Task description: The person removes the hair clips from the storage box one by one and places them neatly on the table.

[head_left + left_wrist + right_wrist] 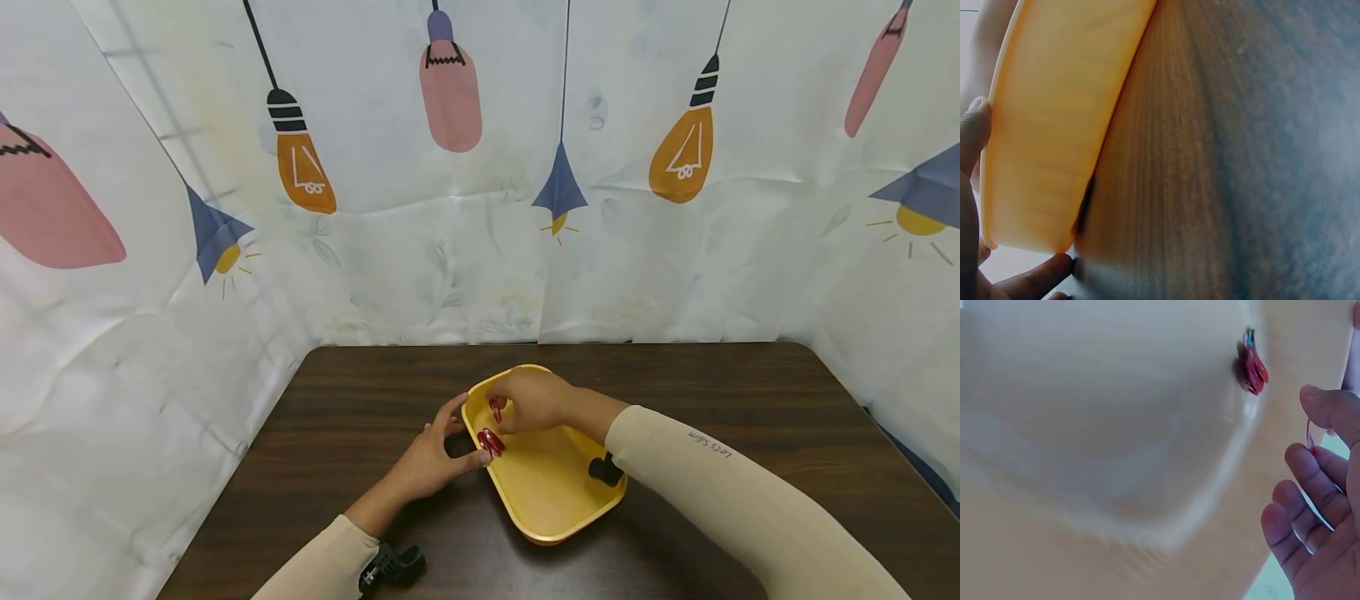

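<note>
A yellow plastic tray [551,492] with raised walls sits at an angle on the table. My left hand [429,462] holds its left end, thumb at the rim and fingers spread around the far corner; in the left wrist view the thumb [974,134] lies along the tray's rim. Over the tray's far end, my right hand [536,400] pinches a small, thin red looped clip [496,409] between thumb and fingertips. Seen edge-on in the right wrist view, the clip [1310,436] is a thin curve. Several shiny red clips [491,442] lie bunched inside, by the left wall.
The dark wood-grain table [360,400] extends around the tray. Behind it and at both sides hangs a white curtain [480,250] printed with lamps. Black wrist straps [390,567] sit on the forearms.
</note>
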The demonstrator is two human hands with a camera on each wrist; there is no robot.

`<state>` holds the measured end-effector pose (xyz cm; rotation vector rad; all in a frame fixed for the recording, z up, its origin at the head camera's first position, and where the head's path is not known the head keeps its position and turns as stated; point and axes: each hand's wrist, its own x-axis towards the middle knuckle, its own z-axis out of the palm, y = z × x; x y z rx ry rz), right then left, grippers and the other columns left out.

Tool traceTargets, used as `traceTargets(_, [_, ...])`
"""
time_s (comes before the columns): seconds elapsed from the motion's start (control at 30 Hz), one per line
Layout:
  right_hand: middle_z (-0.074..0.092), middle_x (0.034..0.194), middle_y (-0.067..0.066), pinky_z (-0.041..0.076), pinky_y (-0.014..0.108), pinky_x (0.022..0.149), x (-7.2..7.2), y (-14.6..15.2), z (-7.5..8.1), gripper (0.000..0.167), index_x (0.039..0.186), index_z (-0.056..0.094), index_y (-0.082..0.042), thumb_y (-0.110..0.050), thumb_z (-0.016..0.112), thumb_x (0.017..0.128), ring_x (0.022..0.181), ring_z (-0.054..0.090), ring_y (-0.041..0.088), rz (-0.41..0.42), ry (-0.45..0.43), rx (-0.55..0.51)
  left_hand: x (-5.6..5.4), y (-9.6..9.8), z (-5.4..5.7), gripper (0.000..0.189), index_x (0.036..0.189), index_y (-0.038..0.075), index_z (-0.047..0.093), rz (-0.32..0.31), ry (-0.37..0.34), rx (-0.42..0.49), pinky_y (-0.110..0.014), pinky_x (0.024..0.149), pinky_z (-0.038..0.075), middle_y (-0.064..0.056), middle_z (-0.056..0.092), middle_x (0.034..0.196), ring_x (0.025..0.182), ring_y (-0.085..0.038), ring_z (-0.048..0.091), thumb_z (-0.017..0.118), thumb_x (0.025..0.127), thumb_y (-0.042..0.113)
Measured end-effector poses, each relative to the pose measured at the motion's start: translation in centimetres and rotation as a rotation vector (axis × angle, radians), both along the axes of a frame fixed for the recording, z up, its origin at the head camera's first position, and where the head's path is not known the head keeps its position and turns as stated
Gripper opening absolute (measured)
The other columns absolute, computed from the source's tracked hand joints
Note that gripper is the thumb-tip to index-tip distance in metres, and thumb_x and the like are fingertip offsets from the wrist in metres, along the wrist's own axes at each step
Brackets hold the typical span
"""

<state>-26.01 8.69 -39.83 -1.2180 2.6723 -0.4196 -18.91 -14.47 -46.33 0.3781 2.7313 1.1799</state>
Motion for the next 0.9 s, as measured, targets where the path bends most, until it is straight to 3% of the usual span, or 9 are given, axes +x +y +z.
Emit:
traceTargets(0.3, [0.068,0.105,-0.009,0.052,0.029,0.080,-0.3,0.8,1.0,0.049,0.133,0.069,-0.014,-0.033,0.081,0.090,0.091,0.060,0.010,-0.058,-0.046,0.022,0.1,0.0,0.0,0.097,0.161,0.042,0.023,-0.003,0.003,0.006,-0.073,0.104,0.032,-0.007,0.062,0.140,0.141,-0.049,0.037,0.079,0.083,0.060])
traceTargets(0.57, [0.070,0.108,-0.001,0.052,0.037,0.086,-0.5,2.1,2.1,0.045,0.130,0.069,-0.008,-0.028,0.080,0.091,0.102,0.065,0.023,-0.060,-0.059,-0.020,0.1,0.1,0.0,0.098,0.160,0.043,0.023,0.000,-0.007,0.001,-0.069,0.105,0.034,-0.007,0.062,0.140,0.139,-0.045,0.043,0.080,0.082,0.060])
traceTargets(0.9, [0.068,0.106,-0.006,0.052,0.035,0.086,-0.6,4.3,2.4,0.047,0.128,0.070,-0.009,-0.034,0.081,0.090,0.100,0.065,0.020,-0.102,-0.038,-0.042,0.1,0.0,0.1,0.097,0.160,0.043,0.024,0.005,-0.005,0.008,-0.070,0.105,0.035,-0.007,0.061,0.140,0.139,-0.043,0.044,0.080,0.083,0.059])
